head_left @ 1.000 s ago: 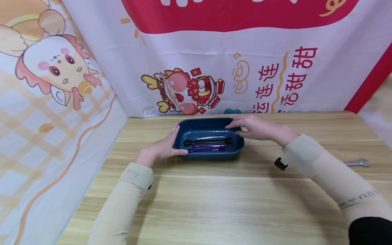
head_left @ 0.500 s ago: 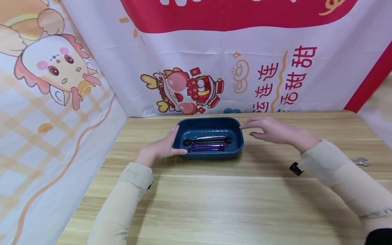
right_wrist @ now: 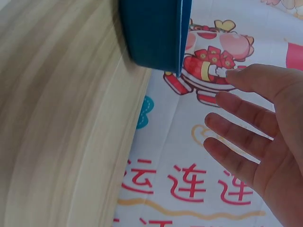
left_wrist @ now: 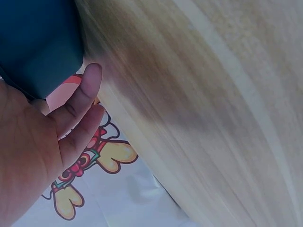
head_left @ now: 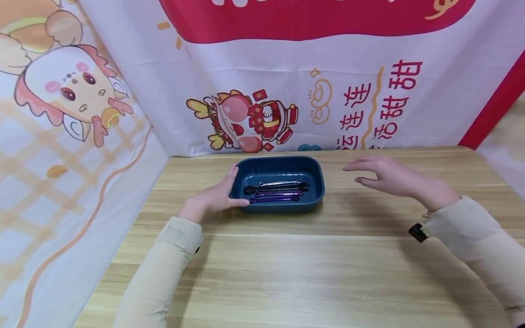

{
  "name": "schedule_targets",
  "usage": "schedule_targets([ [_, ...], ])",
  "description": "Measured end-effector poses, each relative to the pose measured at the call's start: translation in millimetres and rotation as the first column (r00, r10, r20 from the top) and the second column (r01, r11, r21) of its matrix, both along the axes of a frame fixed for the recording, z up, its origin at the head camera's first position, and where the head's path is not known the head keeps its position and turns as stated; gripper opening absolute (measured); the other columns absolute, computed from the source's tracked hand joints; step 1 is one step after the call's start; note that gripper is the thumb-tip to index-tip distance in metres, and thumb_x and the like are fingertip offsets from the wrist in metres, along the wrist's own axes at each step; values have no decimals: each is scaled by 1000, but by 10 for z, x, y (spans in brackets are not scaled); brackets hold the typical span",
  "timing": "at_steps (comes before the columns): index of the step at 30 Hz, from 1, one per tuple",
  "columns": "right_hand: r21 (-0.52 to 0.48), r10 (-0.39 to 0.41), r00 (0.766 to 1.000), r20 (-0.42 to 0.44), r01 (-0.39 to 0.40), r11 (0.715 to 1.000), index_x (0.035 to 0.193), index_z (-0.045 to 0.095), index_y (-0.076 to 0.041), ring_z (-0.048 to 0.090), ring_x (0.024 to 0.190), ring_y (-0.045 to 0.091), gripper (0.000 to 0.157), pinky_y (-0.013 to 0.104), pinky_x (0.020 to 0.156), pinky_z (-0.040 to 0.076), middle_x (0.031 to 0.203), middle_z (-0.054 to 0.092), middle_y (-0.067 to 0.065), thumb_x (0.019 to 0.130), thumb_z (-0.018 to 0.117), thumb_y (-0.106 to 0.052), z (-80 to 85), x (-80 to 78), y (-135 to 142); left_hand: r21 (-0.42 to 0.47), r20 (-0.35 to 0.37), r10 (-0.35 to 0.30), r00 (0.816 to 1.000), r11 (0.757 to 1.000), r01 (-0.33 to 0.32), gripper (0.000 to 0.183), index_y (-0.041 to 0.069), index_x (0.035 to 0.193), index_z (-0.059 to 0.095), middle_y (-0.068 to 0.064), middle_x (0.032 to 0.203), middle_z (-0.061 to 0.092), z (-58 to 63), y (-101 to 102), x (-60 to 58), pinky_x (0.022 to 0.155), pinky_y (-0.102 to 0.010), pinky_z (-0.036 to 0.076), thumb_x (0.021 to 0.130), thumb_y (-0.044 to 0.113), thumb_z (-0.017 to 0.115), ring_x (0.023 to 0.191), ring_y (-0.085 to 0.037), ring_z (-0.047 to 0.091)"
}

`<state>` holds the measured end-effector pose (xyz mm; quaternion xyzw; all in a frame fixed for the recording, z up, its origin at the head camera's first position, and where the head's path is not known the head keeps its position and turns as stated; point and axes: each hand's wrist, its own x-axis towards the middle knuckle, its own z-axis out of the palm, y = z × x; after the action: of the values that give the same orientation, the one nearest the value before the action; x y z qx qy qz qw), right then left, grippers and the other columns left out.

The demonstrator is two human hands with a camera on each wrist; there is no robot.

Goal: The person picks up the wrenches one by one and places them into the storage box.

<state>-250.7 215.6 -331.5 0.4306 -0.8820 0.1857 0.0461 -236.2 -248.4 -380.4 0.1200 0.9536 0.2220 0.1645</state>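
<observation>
A dark blue rectangular tray (head_left: 283,208) stands on the table near its back edge. Side by side inside it lie several wrenches: a silver one (head_left: 280,183), a black one (head_left: 279,188) and purple ones (head_left: 275,199). My left hand (head_left: 215,196) rests against the tray's left end, thumb at the front corner and fingers along the outer wall. In the left wrist view those fingers (left_wrist: 87,87) look fairly straight. To the right of the tray, apart from it, my right hand (head_left: 389,175) is above the table with nothing in it; the right wrist view shows its fingers (right_wrist: 236,156) spread.
The wood-grain table (head_left: 283,273) stretches in front of the tray. Behind it hangs a printed white and red cloth (head_left: 164,82), with another patterned cloth (head_left: 82,182) on the left. A black object (head_left: 418,232) hangs at my right cuff.
My right hand has moved from over the tray's right end away to the right. Its sleeve now covers most of the silver wrench on the table. My left hand stays at the tray.
</observation>
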Motion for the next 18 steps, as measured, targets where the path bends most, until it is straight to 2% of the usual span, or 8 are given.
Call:
schedule_targets([
  [7,31,-94,993,66,92,995,131,70,-7,57,126,41,39,63,102,46,133,65,18,93,76,-6,-19,91,184,3,7,-5,1000,1000,5,117,17,164,-14,-5,171,-17,13,10,14,120,-56,24,92,59,69,154,-36,15],
  [18,24,-96,995,-13,96,995,127,72,-10,64,114,35,41,61,94,51,124,69,11,87,81,-7,-182,189,517,9,-4,-12,1000,1000,12,118,16,164,-14,-5,171,-17,8,3,9,120,-56,24,92,59,69,154,-37,14],
])
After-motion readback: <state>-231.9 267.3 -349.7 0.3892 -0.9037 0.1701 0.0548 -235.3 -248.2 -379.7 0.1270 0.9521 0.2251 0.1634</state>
